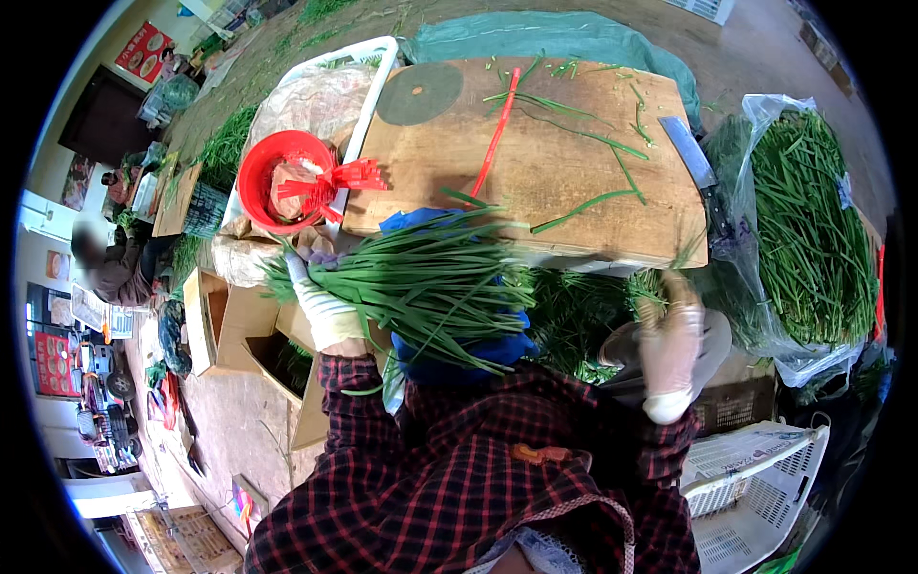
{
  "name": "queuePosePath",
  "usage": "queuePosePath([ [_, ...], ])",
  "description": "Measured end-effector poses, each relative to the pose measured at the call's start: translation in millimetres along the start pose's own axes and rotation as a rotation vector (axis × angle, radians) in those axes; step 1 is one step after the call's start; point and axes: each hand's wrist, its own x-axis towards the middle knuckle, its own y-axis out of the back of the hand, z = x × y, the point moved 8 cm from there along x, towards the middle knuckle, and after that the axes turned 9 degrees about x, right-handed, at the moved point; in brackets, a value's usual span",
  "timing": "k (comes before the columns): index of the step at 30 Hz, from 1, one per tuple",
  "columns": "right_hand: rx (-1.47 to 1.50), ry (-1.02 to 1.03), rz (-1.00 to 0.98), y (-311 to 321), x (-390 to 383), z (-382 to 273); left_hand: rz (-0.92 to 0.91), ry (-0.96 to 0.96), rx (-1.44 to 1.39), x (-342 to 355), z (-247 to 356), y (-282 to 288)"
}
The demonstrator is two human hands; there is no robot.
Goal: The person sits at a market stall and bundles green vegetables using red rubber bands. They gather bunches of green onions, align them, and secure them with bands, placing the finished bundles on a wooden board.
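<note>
Head view: left hand grip closed round long flat green chives; right hand blurred, grip unclear.

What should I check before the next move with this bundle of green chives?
1. Left hand grips the chive bundle near its root end: ok.
2. Right hand is free of the bundle: ok, it is down by loose chives below the board, blurred, so what it touches I cannot tell.
3. Wooden cutting board has bare room: ok, only stray stalks and one red tie strip lie there.
4. Red bowl of red ties sits near the left hand: ok.
5. Cleaver lies at the board's right edge, apart from both hands: ok.
6. Bundle already tied: cannot tell.
</note>
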Motion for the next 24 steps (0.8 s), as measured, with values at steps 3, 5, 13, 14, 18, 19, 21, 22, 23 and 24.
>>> queuePosePath([
  [3, 0.623, 0.144, -0.715, -56.6, -35.9, -96.1, 0.164, -0.081, 0.055, -13.0, 18.6, -57.6],
  [5, 1.052, -0.106, -1.336, -114.7, -90.5, -109.6, -0.045, -0.095, 0.031, -6.7, 9.8, -112.2],
  [13, 2.300, -0.491, -0.948, -148.9, -11.2, -100.3, -0.832, -0.271, 0.120, -66.0, 26.4, -236.4],
  [14, 2.295, -0.487, -0.831, -143.3, 0.8, -87.4, -0.920, -0.357, 0.257, -74.2, 16.8, -236.2],
  [18, 2.339, -0.672, -0.628, -172.9, -11.3, -42.4, -1.515, -0.687, 1.048, -126.6, -18.3, -200.9],
  [19, 2.338, -0.755, -0.627, -183.1, -24.2, -36.7, -1.667, -0.624, 1.180, -139.1, -30.2, -181.1],
  [21, 2.326, -0.923, -0.633, -198.3, -50.0, -34.2, -1.772, -0.351, 1.446, -164.9, -42.5, -143.8],
  [22, 2.313, -1.003, -0.628, -211.3, -61.7, -29.4, -1.883, -0.361, 1.542, -173.8, -49.2, -117.2],
  [23, 2.248, -1.056, -0.587, -218.9, -65.6, -23.6, -1.951, -0.256, 1.553, -185.0, -47.3, -108.9],
  [24, 2.181, -1.105, -0.545, -225.6, -70.0, -17.3, -2.017, -0.149, 1.559, -194.6, -43.9, -103.6],
])
